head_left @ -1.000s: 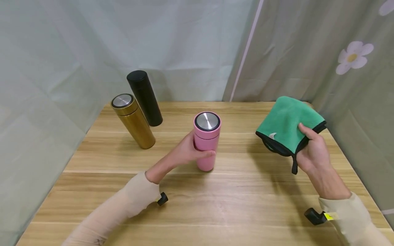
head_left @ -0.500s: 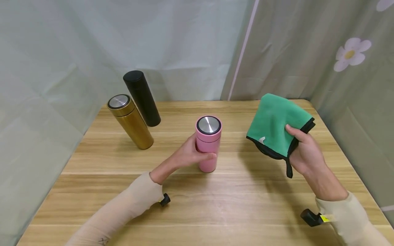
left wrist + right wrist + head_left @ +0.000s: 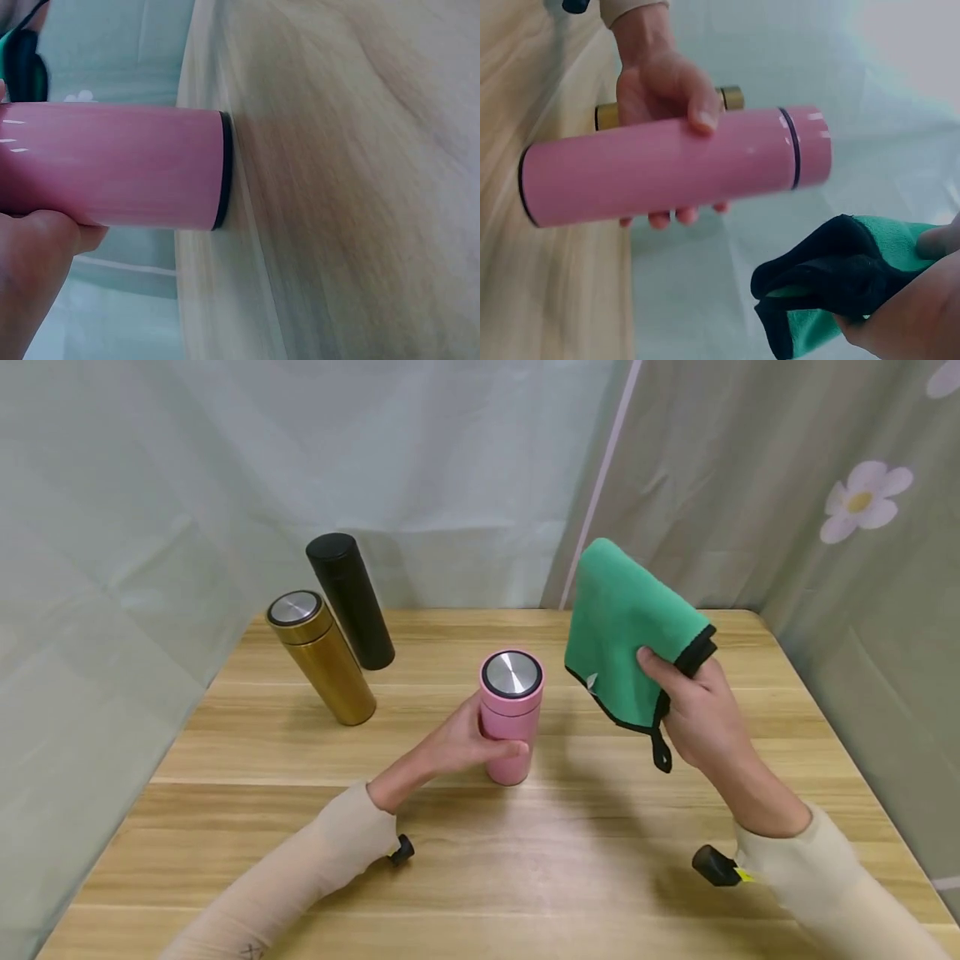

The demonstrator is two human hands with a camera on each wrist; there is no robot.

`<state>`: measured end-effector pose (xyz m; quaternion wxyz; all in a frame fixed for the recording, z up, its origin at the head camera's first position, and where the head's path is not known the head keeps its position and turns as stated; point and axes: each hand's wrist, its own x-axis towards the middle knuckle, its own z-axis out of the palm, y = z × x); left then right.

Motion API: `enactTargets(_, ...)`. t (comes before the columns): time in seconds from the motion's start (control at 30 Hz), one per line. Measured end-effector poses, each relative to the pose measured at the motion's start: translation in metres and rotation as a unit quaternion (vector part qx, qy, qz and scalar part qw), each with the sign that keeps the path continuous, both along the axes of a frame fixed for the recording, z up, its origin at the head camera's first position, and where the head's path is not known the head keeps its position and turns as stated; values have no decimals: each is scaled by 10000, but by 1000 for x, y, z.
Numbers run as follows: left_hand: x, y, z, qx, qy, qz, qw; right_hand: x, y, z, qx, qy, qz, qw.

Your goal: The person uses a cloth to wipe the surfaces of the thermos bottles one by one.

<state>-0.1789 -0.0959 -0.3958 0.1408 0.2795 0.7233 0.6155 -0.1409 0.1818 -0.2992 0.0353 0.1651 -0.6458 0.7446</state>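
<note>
My left hand (image 3: 474,739) grips a pink vacuum flask (image 3: 512,718) around its body, thumb across the near side. The flask is upright with its steel-topped lid on and its base at the tabletop. In the left wrist view the dark base ring of the pink flask (image 3: 112,165) shows beside the wood. My right hand (image 3: 697,710) holds a folded green cloth (image 3: 630,627) with black edging and a hanging loop, thumb on top. The cloth is in the air, right of the flask and apart from it. In the right wrist view the cloth (image 3: 900,236) is near the flask's lid end.
A gold flask (image 3: 330,668) with a steel-topped lid stands at the left of the wooden table (image 3: 480,885). Just behind it is a black flask (image 3: 356,602). Pale curtains (image 3: 450,468) hang behind the table and along its sides.
My right hand has carried the green cloth leftward and up, closer to the pink flask. My left hand keeps its hold, and the flask appears only slightly shifted.
</note>
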Motion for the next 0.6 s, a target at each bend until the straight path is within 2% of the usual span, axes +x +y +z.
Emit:
enactTargets(0.1,-1,0,-2,50,57,-45,10000,-1,-15,6,1056,319,-138,9938)
enactTargets(0.17,-1,1,-4,109,111,-105,9998,-1,-24,8,1715,511,-168,9837)
enactTargets(0.23,-2,2,-4,159,171,-181,9996,-1,-32,8,2143,669,-43,9745)
enactTargets(0.47,0,4,-5,82,-3,-311,9995,-11,-52,4,2484,1598,1058,9495)
enactTargets(0.6,4,3,-4,104,-96,-273,9995,-14,-53,1,2753,2198,1297,9269)
